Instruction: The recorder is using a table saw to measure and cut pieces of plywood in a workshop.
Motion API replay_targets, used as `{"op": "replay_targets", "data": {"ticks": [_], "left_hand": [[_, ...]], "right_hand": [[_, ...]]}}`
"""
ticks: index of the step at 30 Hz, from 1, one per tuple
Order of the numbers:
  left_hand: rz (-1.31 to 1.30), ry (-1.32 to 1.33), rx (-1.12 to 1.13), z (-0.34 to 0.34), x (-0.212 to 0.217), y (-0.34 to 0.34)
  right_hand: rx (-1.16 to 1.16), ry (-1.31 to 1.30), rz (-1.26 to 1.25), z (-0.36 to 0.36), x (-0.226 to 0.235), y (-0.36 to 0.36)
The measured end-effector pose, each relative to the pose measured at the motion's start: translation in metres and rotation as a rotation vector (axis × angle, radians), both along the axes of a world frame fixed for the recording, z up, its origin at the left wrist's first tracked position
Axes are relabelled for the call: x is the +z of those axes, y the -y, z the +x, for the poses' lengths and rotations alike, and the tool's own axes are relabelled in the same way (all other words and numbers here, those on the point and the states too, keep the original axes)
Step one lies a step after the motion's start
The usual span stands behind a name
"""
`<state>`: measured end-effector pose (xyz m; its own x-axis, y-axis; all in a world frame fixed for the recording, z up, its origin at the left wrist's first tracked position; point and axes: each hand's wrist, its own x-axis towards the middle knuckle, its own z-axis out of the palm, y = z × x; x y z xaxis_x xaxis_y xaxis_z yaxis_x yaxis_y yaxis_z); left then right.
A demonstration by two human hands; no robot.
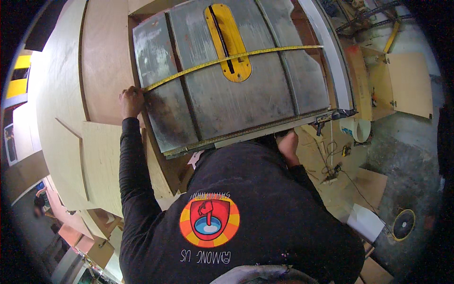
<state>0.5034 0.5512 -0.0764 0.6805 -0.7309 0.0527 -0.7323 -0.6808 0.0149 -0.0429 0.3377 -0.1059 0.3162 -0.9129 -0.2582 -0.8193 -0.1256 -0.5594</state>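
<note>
A yellow tape measure blade (189, 71) lies across the grey metal top (227, 109) of a table saw, bowing slightly over the yellow throat plate (239, 47). Its right end reaches the saw's right side. My left hand (131, 101) is closed on the tape's left end, just off the top's left edge; a tape case cannot be made out there. My right hand (287, 144) is low at the saw's front rail (265, 131), near my body. The fingers of that hand are hidden beneath the rail, so what they touch does not show.
Large plywood panels (64, 94) flank the saw on the left. A dark clamp-like fitting (324, 119) sits at the rail's right end. Beyond are an open wooden cabinet (410, 85), cables (333, 170) and a round black disc (404, 224) on the floor. Another person (40, 201) is far left.
</note>
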Motion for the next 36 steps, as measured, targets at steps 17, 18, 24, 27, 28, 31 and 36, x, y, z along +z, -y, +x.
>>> {"op": "replay_targets", "data": {"ticks": [17,18,24,27,28,31,36], "left_hand": [[-0.079,-0.047,0.097,-0.007,0.004,0.009],[-0.084,-0.028,0.112,-0.009,0.007,0.009],[-0.040,-0.102,0.106,-0.011,0.021,0.010],[-0.055,-0.081,0.182,-0.012,0.017,0.011],[-0.057,-0.079,0.183,-0.012,0.015,0.010],[-0.113,-0.069,0.164,-0.010,0.015,0.006],[0.112,-0.016,0.013,-0.024,0.032,0.020]], "right_hand": [[0.060,0.075,-0.131,-0.013,-0.024,-0.002],[0.024,0.134,-0.179,-0.009,-0.017,-0.003],[0.089,-0.036,-0.021,-0.015,-0.022,0.005],[0.061,0.011,0.013,-0.011,-0.009,0.003],[0.062,0.013,0.012,-0.009,-0.003,0.004],[0.098,-0.112,0.075,-0.003,0.016,0.004],[0.121,-0.224,0.123,-0.011,0.003,0.011]]}}
